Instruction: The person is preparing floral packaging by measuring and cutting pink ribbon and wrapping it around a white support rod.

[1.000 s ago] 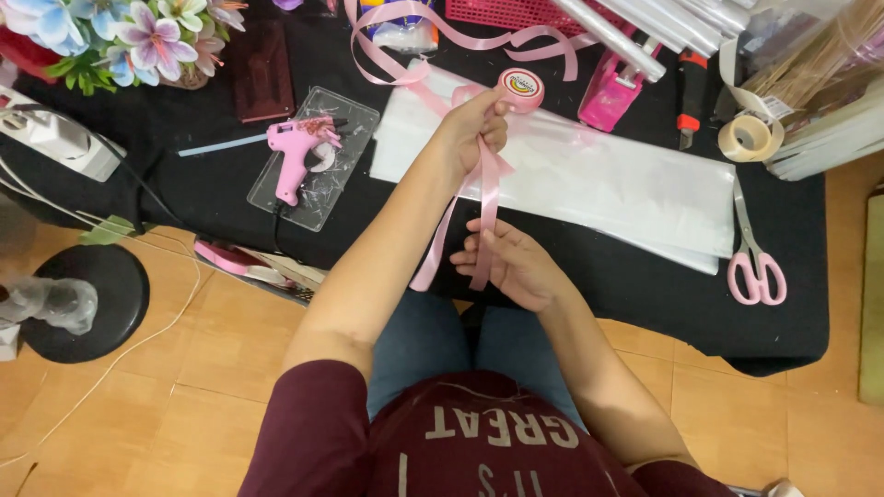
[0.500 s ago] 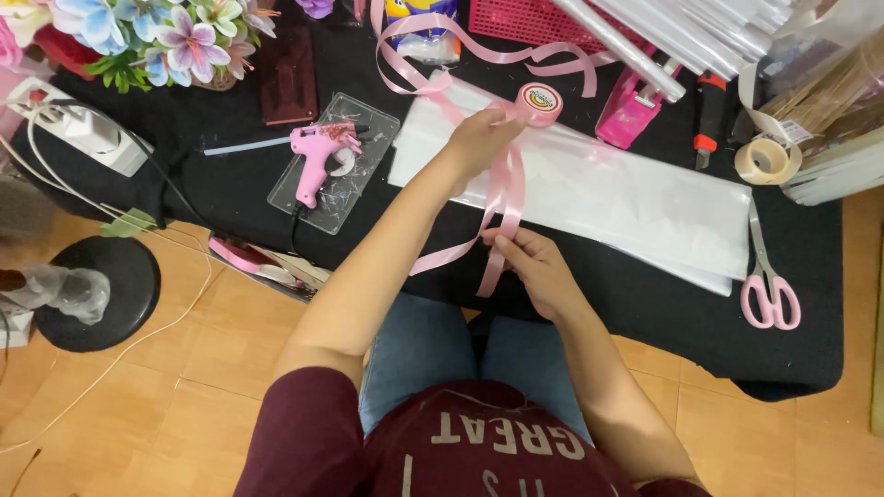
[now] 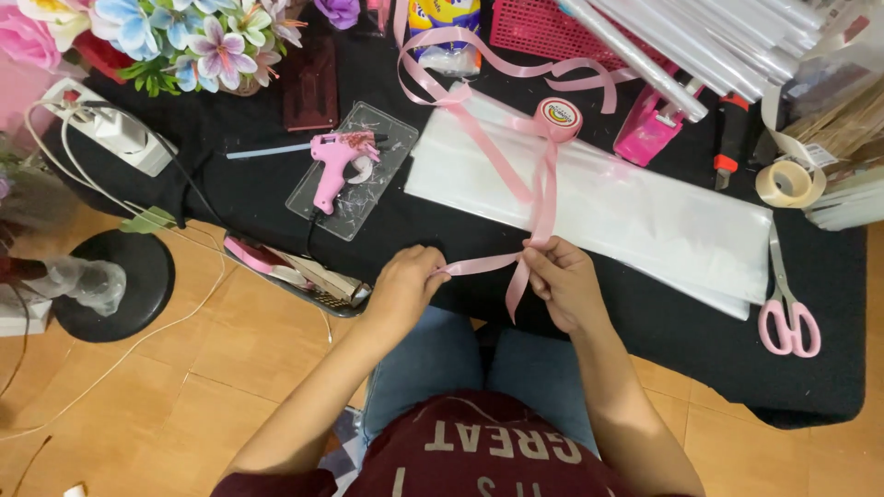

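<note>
My left hand (image 3: 403,287) and my right hand (image 3: 564,281) both pinch a pink ribbon (image 3: 543,198) at the near edge of the black table. Between the two hands a short length of ribbon runs almost level. From my right hand the ribbon climbs over folded clear plastic sheets (image 3: 635,216) to its pink spool (image 3: 558,118). A loose ribbon tail hangs down below my right hand.
A pink glue gun (image 3: 331,166) lies on a clear tray (image 3: 387,147). Pink-handled scissors (image 3: 787,308) and a tape roll (image 3: 789,182) sit at the right. Artificial flowers (image 3: 170,41), a white power strip (image 3: 106,129), a pink basket (image 3: 534,28) and rolled clear wrap (image 3: 663,46) line the back.
My left hand has come down from the spool to the table's near edge, drawing ribbon with it. Both hands now hold the ribbon close together. The camera view has shifted slightly.
</note>
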